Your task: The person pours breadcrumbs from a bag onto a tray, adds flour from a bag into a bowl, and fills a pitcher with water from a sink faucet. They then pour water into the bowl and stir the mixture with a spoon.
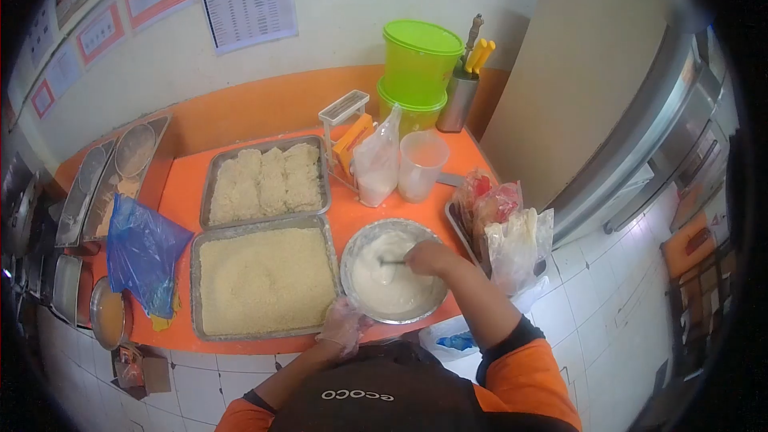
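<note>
A metal bowl (pixel 352 304) with thick white batter (pixel 392 292) stands near the front edge of the orange table. My right hand (pixel 430 259), bare, is closed round the handle of a spoon (pixel 387 262), whose end lies in the batter. My left hand (pixel 345 326) wears a clear plastic glove and grips the bowl's lower left rim; its fingertips are partly hidden. Left of the bowl, a metal tray (pixel 197 288) holds pale breadcrumbs (pixel 264 280). Behind it, a second tray (pixel 210 180) holds crumb-coated pieces (pixel 272 176) in rows.
Behind the bowl stand a bag of white powder (pixel 378 162), a plastic jug (pixel 424 162), stacked green tubs (pixel 420 60) and a knife block (pixel 458 100). Filled plastic bags (pixel 512 244) sit to the right. A blue bag (pixel 144 248) lies at the left, near an orange-filled bowl (pixel 108 316).
</note>
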`<action>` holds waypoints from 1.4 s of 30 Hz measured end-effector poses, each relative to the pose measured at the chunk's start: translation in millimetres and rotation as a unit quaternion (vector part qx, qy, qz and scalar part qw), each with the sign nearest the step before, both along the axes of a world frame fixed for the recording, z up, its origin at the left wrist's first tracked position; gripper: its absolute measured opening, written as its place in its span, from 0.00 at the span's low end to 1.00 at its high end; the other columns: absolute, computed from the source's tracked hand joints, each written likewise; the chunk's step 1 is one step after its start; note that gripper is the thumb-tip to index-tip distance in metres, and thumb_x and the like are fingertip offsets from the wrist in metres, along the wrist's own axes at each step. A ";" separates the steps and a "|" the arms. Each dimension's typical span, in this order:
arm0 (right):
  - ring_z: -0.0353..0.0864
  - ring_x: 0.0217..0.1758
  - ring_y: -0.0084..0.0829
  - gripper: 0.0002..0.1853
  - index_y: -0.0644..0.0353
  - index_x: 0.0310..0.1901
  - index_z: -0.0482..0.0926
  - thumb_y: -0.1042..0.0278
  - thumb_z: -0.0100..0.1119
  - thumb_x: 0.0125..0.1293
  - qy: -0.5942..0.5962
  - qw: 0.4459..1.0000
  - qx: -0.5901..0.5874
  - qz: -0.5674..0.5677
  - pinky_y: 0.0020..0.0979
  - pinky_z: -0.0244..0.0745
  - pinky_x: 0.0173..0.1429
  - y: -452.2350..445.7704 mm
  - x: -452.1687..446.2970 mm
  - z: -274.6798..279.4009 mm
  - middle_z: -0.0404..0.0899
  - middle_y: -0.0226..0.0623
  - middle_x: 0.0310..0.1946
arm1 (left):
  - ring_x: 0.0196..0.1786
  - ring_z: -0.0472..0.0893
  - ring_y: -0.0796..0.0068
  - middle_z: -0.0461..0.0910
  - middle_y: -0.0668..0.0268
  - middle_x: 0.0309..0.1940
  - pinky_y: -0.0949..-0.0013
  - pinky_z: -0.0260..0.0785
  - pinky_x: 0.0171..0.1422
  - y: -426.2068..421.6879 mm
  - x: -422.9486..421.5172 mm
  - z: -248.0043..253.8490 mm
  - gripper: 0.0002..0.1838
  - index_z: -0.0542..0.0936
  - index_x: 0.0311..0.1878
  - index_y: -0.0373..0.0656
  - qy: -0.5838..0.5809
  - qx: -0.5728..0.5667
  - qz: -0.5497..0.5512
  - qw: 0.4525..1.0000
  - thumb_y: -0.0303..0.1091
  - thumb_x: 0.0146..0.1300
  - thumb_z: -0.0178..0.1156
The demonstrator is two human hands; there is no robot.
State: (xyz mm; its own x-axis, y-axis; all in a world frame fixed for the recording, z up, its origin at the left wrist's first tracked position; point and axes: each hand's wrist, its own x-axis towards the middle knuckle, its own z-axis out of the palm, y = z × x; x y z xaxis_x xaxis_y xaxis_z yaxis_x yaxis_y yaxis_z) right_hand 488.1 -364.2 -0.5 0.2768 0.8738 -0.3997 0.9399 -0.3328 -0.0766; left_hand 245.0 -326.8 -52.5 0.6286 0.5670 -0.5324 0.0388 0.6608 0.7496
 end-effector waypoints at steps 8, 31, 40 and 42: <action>0.80 0.41 0.34 0.12 0.57 0.35 0.81 0.65 0.49 0.55 -0.151 0.984 -0.084 -0.053 0.37 0.73 0.42 -26.0 -16.9 50.6 0.79 0.40 0.38 | 0.28 0.76 0.77 0.74 0.64 0.32 0.78 0.71 0.28 2.1 0.8 -13.5 0.08 0.67 0.41 0.40 -0.044 0.009 -0.004 0.999 0.26 0.58 0.50; 0.78 0.30 0.37 0.13 0.46 0.39 0.80 0.68 0.47 0.55 -0.119 0.989 0.068 -0.054 0.38 0.73 0.32 -121.4 -41.6 11.3 0.75 0.38 0.28 | 0.24 0.76 0.79 0.75 0.64 0.29 0.79 0.68 0.21 3.1 -3.2 -8.4 0.11 0.67 0.44 0.40 0.013 0.058 -0.019 0.998 0.26 0.56 0.51; 0.74 0.22 0.32 0.18 0.40 0.42 0.80 0.73 0.52 0.49 -0.100 0.930 0.313 -0.165 0.34 0.70 0.26 -167.8 -66.2 -15.3 0.71 0.31 0.22 | 0.33 0.71 0.82 0.70 0.71 0.30 0.73 0.65 0.34 35.5 -61.1 -12.6 0.02 0.68 0.37 0.49 -0.023 0.200 0.012 0.979 0.30 0.62 0.47; 0.73 0.21 0.31 0.18 0.42 0.41 0.81 0.75 0.53 0.48 -0.099 0.905 0.383 -0.154 0.32 0.69 0.24 -166.7 -69.9 -17.3 0.70 0.31 0.20 | 0.30 0.69 0.82 0.69 0.73 0.28 0.75 0.64 0.33 41.2 -64.3 15.7 0.01 0.68 0.36 0.49 -0.038 0.130 0.133 0.982 0.30 0.62 0.48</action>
